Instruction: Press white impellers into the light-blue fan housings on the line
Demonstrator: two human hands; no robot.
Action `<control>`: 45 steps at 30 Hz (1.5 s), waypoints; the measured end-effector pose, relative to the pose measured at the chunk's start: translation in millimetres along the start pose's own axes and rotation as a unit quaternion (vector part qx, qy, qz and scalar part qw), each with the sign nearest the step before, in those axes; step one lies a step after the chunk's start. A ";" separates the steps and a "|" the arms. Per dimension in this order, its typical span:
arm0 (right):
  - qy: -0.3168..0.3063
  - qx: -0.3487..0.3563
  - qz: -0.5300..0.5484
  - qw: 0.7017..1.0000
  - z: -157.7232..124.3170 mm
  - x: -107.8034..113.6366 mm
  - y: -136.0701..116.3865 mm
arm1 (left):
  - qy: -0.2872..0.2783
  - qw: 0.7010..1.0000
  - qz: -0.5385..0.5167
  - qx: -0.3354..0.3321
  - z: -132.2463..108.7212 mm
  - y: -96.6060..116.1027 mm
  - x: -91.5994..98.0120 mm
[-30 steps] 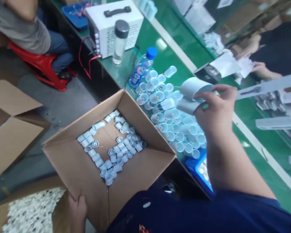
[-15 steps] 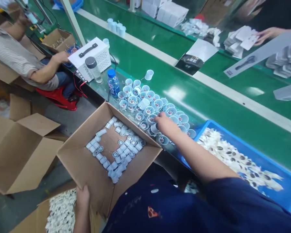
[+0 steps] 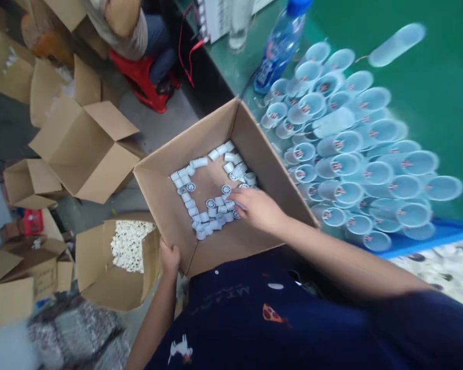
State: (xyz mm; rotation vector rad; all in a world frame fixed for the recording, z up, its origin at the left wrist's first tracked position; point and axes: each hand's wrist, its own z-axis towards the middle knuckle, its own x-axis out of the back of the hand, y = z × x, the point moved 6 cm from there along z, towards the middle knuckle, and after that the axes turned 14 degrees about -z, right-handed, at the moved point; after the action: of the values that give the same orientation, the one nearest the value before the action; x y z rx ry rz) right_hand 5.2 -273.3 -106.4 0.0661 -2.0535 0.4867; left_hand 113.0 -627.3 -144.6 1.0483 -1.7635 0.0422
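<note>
Spreading across the far right, the green tabletop [image 3: 420, 97] carries a dense heap of pale blue plastic cups [image 3: 374, 172]. Open cartons [image 3: 85, 149] litter the floor [image 3: 158, 118] at left, near a seated co-worker [image 3: 119, 31] on a red stool [image 3: 142, 77]. White plastic caps [image 3: 212, 210] lie in a rough ring inside a cardboard box [image 3: 185, 149] beside the tabletop. The right hand [image 3: 256, 208] rests among them, its grip loosely closed, though whether on a cap cannot be told; the left hand [image 3: 170, 258] pinches the box's near corner.

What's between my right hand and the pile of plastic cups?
The cardboard box's wall stands between them in the head view: your right hand is inside the box, and the plastic cups sit outside it.
</note>
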 end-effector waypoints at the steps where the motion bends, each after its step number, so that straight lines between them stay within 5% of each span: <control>1: -0.056 0.006 -0.001 0.998 25.9 -30.4 -14.4 | 0.002 1.000 -0.010 0.009 0.3 -4.7 -3.2; 4: -0.200 -0.016 -0.027 0.979 91.9 -129.9 -29.5 | -0.002 0.998 -0.047 0.030 -0.2 -17.2 -10.8; 7: -0.255 -0.042 -0.062 0.964 134.3 -209.7 -20.8 | -0.009 0.996 -0.077 0.052 -3.7 -30.4 -16.9; 12: -0.238 -0.084 -0.117 0.961 163.5 -278.1 -1.0 | -0.019 0.991 -0.106 0.081 -10.8 -45.9 -23.8; 19: -0.200 -0.008 -0.133 0.971 157.8 -284.1 4.1 | -0.034 0.986 -0.147 0.077 -13.0 -46.2 -24.6; 26: -0.208 -0.028 -0.170 0.963 176.2 -275.1 -2.0 | -0.022 0.984 -0.158 0.085 -14.1 -48.9 -23.1; 31: -0.219 -0.001 -0.172 0.961 171.1 -289.6 -23.2 | -0.006 0.982 -0.169 0.082 -14.5 -51.6 -22.5; 38: -0.222 -0.057 -0.180 0.956 153.7 -309.5 -23.8 | -0.008 0.983 -0.167 0.077 -15.6 -52.3 -23.4; 45: -0.221 0.001 -0.179 0.959 142.1 -342.5 -57.2 | -0.004 0.982 -0.170 0.078 -16.8 -51.8 -24.0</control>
State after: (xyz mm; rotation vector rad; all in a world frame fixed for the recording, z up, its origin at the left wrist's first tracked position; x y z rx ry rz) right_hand 77.9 -429.8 -439.5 0.5840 -2.4046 0.2601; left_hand 161.7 -636.3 -177.6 1.4531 -1.5855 -0.0360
